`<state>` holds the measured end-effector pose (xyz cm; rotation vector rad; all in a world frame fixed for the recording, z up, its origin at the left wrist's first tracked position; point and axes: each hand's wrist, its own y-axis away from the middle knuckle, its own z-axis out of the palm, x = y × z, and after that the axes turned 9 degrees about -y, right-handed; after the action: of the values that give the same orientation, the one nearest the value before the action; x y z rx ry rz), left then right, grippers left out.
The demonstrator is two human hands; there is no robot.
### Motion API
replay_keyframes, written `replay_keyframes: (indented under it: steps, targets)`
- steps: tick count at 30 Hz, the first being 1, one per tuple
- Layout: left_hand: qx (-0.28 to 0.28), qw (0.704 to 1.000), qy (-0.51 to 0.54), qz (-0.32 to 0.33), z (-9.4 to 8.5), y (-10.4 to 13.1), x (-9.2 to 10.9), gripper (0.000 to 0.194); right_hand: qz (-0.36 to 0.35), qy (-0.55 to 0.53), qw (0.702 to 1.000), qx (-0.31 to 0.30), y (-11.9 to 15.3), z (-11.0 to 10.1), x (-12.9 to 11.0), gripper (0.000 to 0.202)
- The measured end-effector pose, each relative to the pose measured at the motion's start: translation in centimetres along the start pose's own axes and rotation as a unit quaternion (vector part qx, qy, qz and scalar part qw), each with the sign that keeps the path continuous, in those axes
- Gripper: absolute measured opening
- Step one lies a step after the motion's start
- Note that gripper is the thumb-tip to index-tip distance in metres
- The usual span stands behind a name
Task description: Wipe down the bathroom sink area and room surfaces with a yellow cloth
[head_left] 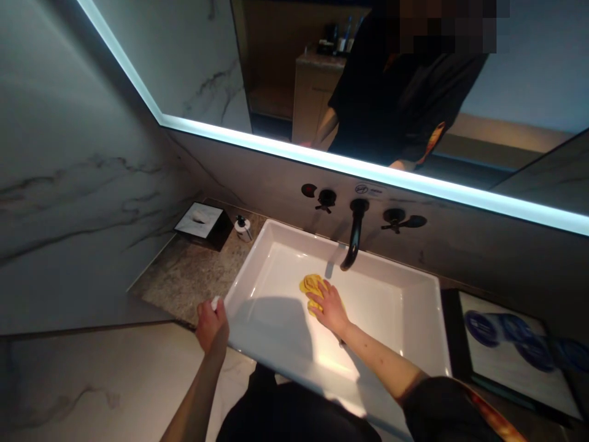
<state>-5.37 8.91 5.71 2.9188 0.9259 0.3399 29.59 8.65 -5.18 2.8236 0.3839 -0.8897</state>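
Note:
Inside the white rectangular sink (pixel 285 261), my right hand (pixel 332 308) presses a crumpled yellow cloth (pixel 311 283) against the basin floor, left of the black spout (pixel 353 239). The cloth bunches out beyond the fingers, and part of it is hidden under the palm. My left hand (pixel 212 322) is closed at the sink's left front corner, by the edge of the stone counter (pixel 197 273). A small white thing (pixel 215 302) pokes out from its fingers; its kind cannot be made out.
A tissue box (pixel 200 221) and a small soap dispenser (pixel 242 228) stand on the left counter. Black cross handles, the left one (pixel 326 201) and the right one (pixel 394 221), flank the spout. Right of the sink lies a dark-framed tray (pixel 501 374) with blue round items. Above hangs a lit mirror (pixel 285 142).

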Motion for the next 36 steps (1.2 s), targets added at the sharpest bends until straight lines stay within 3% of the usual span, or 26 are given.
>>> replay_keyframes:
  steps: [3,5,7,10,13,15,17,19,22,25,28,31,34,36]
  targets:
    - [-0.014,1.0,-0.004,-0.009,-0.2,0.1,0.1,0.027,-0.114,-0.022,0.993,-0.012,2.3,1.3,0.2,0.03]
    - [-0.023,1.0,-0.001,-0.016,-0.2,0.2,0.1,0.027,-0.189,-0.04,0.98,-0.052,4.6,1.0,0.5,0.033]
    - [-0.016,1.0,0.007,-0.013,0.0,0.2,0.0,0.026,-0.215,-0.055,0.971,-0.088,6.6,-0.1,1.1,0.033]
    - [0.01,1.0,0.023,0.015,0.5,0.1,-0.3,0.02,-0.155,-0.06,0.983,-0.073,7.9,-2.9,2.7,0.032]
    - [0.012,0.999,0.025,0.034,0.9,0.0,-0.6,0.019,-0.013,0.004,0.997,0.078,6.9,-5.0,5.3,0.038]
    - [0.008,0.999,0.023,0.03,1.0,0.0,-0.6,0.019,0.069,0.037,0.983,0.169,5.4,-4.8,7.0,0.046]
    - [0.008,0.999,0.021,0.026,1.1,0.1,-0.7,0.019,0.099,0.039,0.975,0.193,3.0,-3.1,7.6,0.054]
    - [0.015,0.999,0.014,0.025,1.3,0.2,-0.7,0.018,0.068,0.035,0.985,0.153,-0.3,-0.7,6.6,0.056]
    - [0.036,0.998,0.016,0.041,1.7,0.4,-1.0,0.015,-0.012,0.033,0.998,0.05,-7.1,2.4,2.6,0.052]
    - [0.053,0.997,0.025,0.05,2.0,0.4,-1.2,0.013,-0.026,0.024,0.999,-0.01,-14.1,3.4,-2.1,0.053]
    - [0.047,0.997,0.023,0.054,2.2,0.4,-1.3,0.016,-0.03,-0.001,0.999,-0.03,-17.4,3.6,-4.8,0.057]
    - [0.027,0.998,0.025,0.05,2.0,0.3,-1.2,0.018,-0.098,-0.043,0.991,-0.082,-14.7,4.0,-5.5,0.057]
    - [0.009,0.999,0.027,0.043,1.7,0.3,-1.1,0.019,-0.191,-0.1,0.962,-0.169,-7.6,4.7,-5.1,0.048]
    - [0.004,0.999,0.025,0.04,1.5,0.2,-1.0,0.02,-0.213,-0.136,0.948,-0.192,-2.0,4.7,-4.3,0.042]
